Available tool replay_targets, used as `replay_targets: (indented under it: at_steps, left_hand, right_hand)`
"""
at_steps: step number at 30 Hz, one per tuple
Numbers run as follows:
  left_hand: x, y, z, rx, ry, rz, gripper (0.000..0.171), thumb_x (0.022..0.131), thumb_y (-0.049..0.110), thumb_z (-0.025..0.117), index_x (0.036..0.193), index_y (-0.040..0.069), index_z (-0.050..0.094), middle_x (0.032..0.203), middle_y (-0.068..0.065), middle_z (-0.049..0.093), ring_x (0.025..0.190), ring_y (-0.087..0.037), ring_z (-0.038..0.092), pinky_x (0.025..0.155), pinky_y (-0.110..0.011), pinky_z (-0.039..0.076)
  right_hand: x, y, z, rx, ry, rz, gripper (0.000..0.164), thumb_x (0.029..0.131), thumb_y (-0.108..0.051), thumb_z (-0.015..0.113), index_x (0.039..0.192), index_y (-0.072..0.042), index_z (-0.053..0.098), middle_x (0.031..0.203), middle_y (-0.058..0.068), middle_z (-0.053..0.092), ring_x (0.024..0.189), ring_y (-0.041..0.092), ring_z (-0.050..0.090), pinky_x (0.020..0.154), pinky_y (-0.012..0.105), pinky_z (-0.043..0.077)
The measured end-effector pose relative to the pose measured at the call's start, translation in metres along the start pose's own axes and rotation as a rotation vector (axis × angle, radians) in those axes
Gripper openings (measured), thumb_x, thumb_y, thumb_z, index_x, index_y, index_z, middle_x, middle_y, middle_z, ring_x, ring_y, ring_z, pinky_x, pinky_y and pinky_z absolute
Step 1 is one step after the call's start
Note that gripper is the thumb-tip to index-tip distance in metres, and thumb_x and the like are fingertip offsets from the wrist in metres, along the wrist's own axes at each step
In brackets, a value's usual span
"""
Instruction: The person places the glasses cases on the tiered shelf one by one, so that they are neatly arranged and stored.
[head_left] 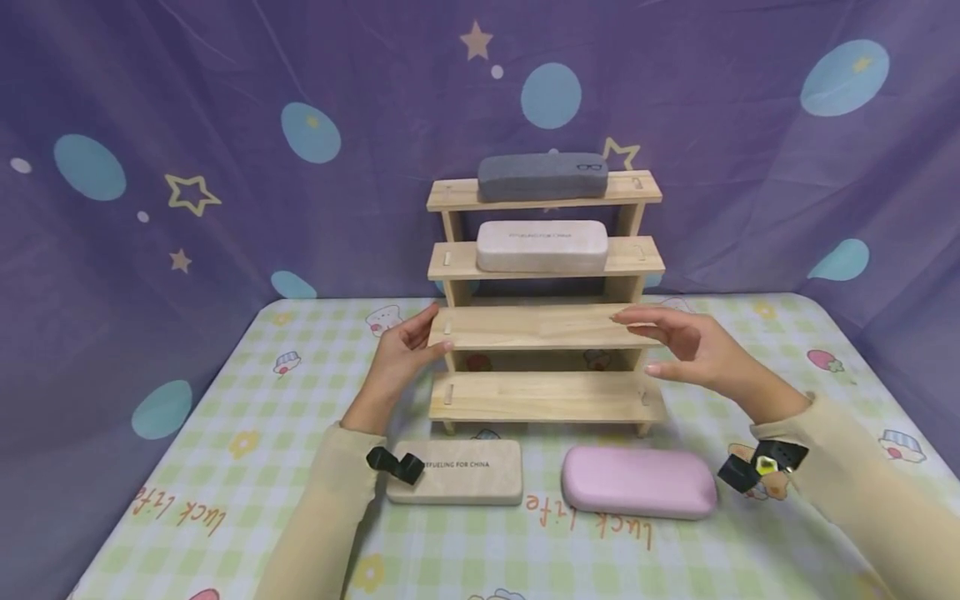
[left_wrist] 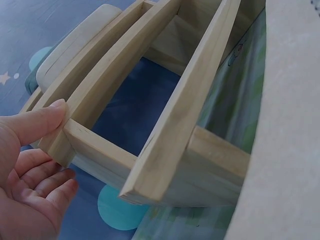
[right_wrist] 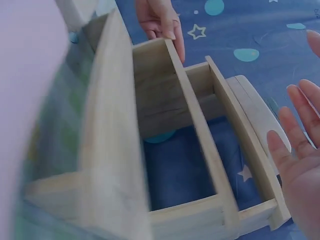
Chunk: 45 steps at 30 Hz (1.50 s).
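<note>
A stepped wooden display shelf (head_left: 540, 327) with several tiers stands on the table. My left hand (head_left: 401, 358) pinches the left end of its second tier from the bottom, thumb on the front edge and fingers behind, as the left wrist view also shows. At the right end of that tier, my right hand (head_left: 686, 346) is held with fingers spread and loosely bent, its palm bare in the right wrist view. A grey-blue glasses case (head_left: 542, 177) rests on the top tier. One tier below lies a whitish glasses case (head_left: 542, 247).
In front of the shelf lie a beige glasses case (head_left: 480, 483) with printed lettering, partly behind the left wrist camera, and a pink glasses case (head_left: 639, 482). A checked cloth (head_left: 300, 433) covers the table. Behind hangs a purple patterned curtain (head_left: 390, 67).
</note>
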<state>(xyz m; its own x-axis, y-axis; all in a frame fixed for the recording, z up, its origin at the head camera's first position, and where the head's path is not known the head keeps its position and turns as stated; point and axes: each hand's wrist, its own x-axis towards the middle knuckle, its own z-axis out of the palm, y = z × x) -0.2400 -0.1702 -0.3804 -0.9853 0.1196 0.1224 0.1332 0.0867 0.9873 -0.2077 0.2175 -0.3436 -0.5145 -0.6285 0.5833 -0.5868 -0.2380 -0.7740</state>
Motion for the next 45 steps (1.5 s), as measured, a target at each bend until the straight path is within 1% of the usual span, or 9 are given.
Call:
replay_targets:
  at_steps: [5,13,19,26,32,34,39,42,45]
  left_hand:
    - [-0.001,0.001,0.002,-0.004,-0.001,0.000,0.064,0.083,-0.006,0.067,0.140,-0.005,0.038,0.144,-0.018,0.039,0.131,-0.028,0.042,0.104,-0.028,0.039]
    - [-0.001,0.001,0.000,-0.002,-0.005,0.004,0.065,0.083,-0.005,0.067,0.140,-0.005,0.038,0.144,-0.018,0.040,0.131,-0.028,0.042,0.103,-0.026,0.040]
    - [-0.003,0.001,-0.002,0.000,0.000,0.003,0.064,0.083,-0.007,0.066,0.140,-0.006,0.037,0.143,-0.019,0.040,0.130,-0.029,0.042,0.102,-0.026,0.041]
    - [-0.003,0.001,-0.002,-0.009,-0.011,0.012,0.064,0.083,-0.005,0.067,0.140,-0.005,0.037,0.144,-0.019,0.039,0.131,-0.028,0.041,0.103,-0.026,0.039]
    - [-0.002,0.000,-0.001,-0.025,-0.015,0.015,0.065,0.083,-0.005,0.067,0.140,-0.005,0.038,0.144,-0.019,0.039,0.131,-0.028,0.042,0.103,-0.026,0.040]
    - [-0.002,0.001,0.000,-0.025,-0.013,0.011,0.064,0.083,-0.005,0.067,0.140,-0.005,0.037,0.144,-0.020,0.040,0.130,-0.029,0.042,0.102,-0.026,0.040]
    - [-0.002,0.001,0.000,-0.011,-0.001,-0.013,0.063,0.084,-0.005,0.066,0.141,-0.004,0.038,0.143,-0.019,0.042,0.130,-0.028,0.043,0.103,-0.026,0.041]
    - [-0.002,0.002,0.001,-0.011,0.005,-0.020,0.063,0.084,-0.005,0.066,0.141,-0.003,0.039,0.142,-0.019,0.042,0.130,-0.028,0.043,0.103,-0.026,0.041]
    - [-0.002,0.002,0.001,-0.016,0.005,-0.017,0.063,0.083,-0.006,0.066,0.140,-0.004,0.039,0.142,-0.020,0.042,0.130,-0.029,0.043,0.102,-0.026,0.042]
  right_hand:
    - [-0.026,0.003,0.007,0.034,-0.025,-0.022,0.058,0.074,0.028,0.053,0.129,0.021,0.039,0.138,0.016,0.048,0.129,0.021,0.044,0.108,0.028,0.036]
    - [-0.069,0.010,0.018,0.081,0.003,0.120,0.049,0.081,0.024,0.051,0.129,0.019,0.040,0.136,0.009,0.051,0.125,0.016,0.048,0.104,0.025,0.040]
    - [-0.086,0.016,0.028,0.128,0.002,0.096,0.050,0.079,0.028,0.047,0.128,0.020,0.041,0.135,0.014,0.051,0.125,0.019,0.048,0.103,0.026,0.041]
    - [-0.108,0.014,0.039,0.136,0.080,0.227,0.047,0.082,0.024,0.047,0.127,0.012,0.047,0.131,0.008,0.055,0.122,0.014,0.051,0.103,0.022,0.041]
    - [-0.121,0.014,0.049,0.063,0.090,0.299,0.046,0.080,0.024,0.049,0.125,0.013,0.048,0.130,0.014,0.055,0.129,0.013,0.044,0.107,0.016,0.031]
    - [-0.123,0.014,0.052,0.036,0.101,0.337,0.045,0.080,0.022,0.052,0.124,0.013,0.048,0.130,0.013,0.054,0.128,0.010,0.043,0.106,0.013,0.031]
    - [-0.128,0.015,0.057,-0.035,0.102,0.358,0.047,0.079,0.020,0.055,0.125,0.013,0.048,0.131,0.018,0.052,0.127,0.006,0.042,0.103,0.011,0.033]
    - [-0.132,0.018,0.058,-0.090,0.108,0.394,0.052,0.078,0.016,0.060,0.127,0.008,0.049,0.132,0.014,0.052,0.127,0.003,0.042,0.098,0.010,0.036]
    - [-0.136,0.020,0.060,-0.191,0.105,0.461,0.058,0.076,0.008,0.069,0.130,-0.002,0.051,0.135,0.009,0.051,0.127,-0.002,0.038,0.095,0.008,0.034]
